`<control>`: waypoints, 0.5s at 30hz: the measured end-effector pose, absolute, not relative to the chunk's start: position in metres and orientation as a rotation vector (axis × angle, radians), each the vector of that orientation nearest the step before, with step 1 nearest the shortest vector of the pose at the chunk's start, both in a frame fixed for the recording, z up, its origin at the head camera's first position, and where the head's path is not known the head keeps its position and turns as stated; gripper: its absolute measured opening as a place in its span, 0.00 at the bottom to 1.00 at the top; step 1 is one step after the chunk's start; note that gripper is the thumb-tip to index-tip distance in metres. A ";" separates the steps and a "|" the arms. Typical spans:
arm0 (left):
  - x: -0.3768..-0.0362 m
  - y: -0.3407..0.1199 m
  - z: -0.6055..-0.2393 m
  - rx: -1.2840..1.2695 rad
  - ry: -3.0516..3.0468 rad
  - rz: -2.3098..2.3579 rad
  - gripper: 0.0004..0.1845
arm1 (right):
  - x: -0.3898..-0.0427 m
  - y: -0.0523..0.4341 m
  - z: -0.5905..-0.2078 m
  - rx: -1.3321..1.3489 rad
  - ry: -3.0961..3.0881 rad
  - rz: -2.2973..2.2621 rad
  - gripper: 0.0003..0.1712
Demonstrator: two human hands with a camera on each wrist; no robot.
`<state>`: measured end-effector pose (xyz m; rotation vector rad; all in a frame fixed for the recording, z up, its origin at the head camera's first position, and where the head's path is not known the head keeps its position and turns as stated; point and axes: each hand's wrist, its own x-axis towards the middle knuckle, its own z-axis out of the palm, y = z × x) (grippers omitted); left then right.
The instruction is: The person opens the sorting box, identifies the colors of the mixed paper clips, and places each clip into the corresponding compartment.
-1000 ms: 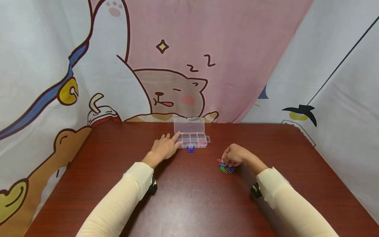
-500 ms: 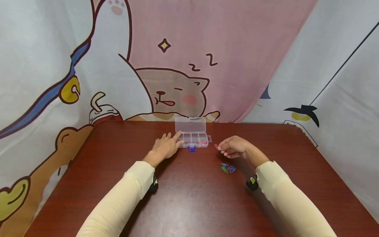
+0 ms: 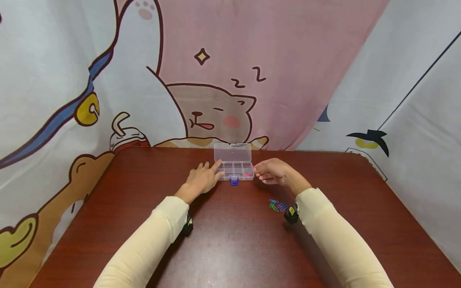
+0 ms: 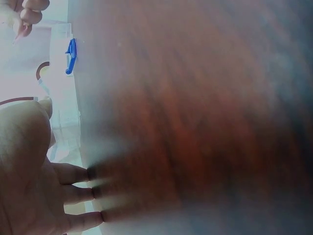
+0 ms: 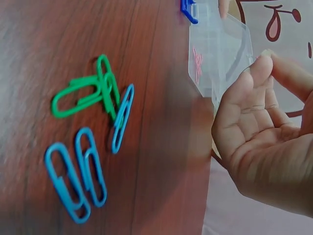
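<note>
A clear plastic compartment box (image 3: 233, 171) stands at the back of the table with its lid (image 3: 232, 153) raised. My left hand (image 3: 202, 178) rests at its left end, fingers spread and fairly straight, thumb and index finger touching the box. At the right end, my right hand (image 3: 275, 172) pinches a pink paper clip (image 4: 20, 35) between thumb and fingertip, just above the rim. Pink paper clips (image 5: 197, 63) lie in the front right compartment. Nearer me on the table are green paper clips (image 5: 105, 89) and several blue paper clips (image 5: 92, 169).
A blue latch (image 3: 234, 181) hangs open at the box's front. The brown table (image 3: 230, 240) ends just behind the box, where a printed curtain (image 3: 288, 72) hangs.
My right hand has picked the pink paper clip off the pile and carried it left and away from me to the box's right end. My left hand has stayed in place.
</note>
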<state>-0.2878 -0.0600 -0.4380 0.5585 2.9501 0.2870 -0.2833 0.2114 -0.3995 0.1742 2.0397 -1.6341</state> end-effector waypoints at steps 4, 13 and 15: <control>-0.287 -0.060 -0.439 0.558 2.948 0.286 0.33 | -0.286 0.205 -0.401 0.171 2.038 -1.646 0.13; -0.288 -0.060 -0.439 0.562 2.948 0.291 0.33 | -0.290 0.204 -0.403 0.202 2.045 -1.657 0.15; -0.289 -0.060 -0.439 0.564 2.949 0.291 0.33 | -0.290 0.204 -0.403 0.211 2.052 -1.655 0.16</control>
